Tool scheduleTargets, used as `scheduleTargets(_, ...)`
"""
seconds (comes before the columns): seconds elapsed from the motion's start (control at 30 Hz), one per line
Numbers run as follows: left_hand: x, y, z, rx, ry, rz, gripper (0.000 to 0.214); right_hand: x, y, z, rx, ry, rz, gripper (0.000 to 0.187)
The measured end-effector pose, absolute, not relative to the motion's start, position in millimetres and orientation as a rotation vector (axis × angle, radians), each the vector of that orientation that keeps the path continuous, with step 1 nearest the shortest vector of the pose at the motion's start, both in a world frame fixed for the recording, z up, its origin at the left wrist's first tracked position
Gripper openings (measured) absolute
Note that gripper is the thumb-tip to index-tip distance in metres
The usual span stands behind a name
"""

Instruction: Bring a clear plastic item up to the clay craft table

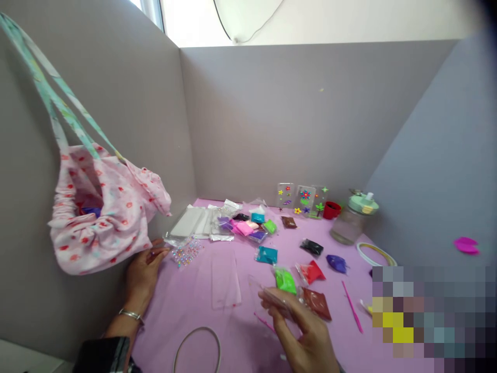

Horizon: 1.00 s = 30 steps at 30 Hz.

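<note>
My right hand (305, 331) is low in the middle, fingers closed on a clear plastic piece (267, 292) just above the purple tabletop (186, 305). Right beside it lie a green clay packet (286, 280), a brown one (316, 303) and a red one (311, 271). My left hand (143, 274), with a metal bangle on the wrist, rests flat at the table's left edge. Its fingertips are close to a packet of small beads (186, 254), under a hanging pink floral cloth bag (104, 217). A clear phone case (225, 280) lies flat between my hands.
More coloured clay packets (248, 228) and flat white packs (192, 221) sit further back. Decorated clear cases (305, 199), a red cup (332, 210) and a green-lidded bottle (355, 220) stand at the back right. A white hoop (198, 347) and pink stick (352, 305) lie near. Grey partitions enclose three sides.
</note>
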State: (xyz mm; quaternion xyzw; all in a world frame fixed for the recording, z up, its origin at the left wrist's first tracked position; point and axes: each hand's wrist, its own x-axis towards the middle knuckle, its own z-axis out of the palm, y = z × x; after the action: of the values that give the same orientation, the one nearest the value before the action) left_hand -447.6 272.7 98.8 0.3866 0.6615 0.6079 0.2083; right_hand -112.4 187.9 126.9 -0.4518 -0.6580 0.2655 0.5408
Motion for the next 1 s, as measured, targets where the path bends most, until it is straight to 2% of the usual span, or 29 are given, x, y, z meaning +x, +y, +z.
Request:
scheduleTargets(0.17, -449, 276, 91, 1.100, 1.883, 1.726, 0.032, -111, 187, 128, -1.057, -1.702, 0.593, 0.023)
scheduleTargets(0.53, -453, 282, 71, 1.150, 1.783, 1.753, 0.052, -115, 187, 128, -1.025, -1.673, 0.608, 0.023)
scheduleTargets(1.0, -456, 288, 60, 1.135, 1.747, 1.774, 0.058, -113, 186, 131, -1.042, -1.705, 0.605, 0.023)
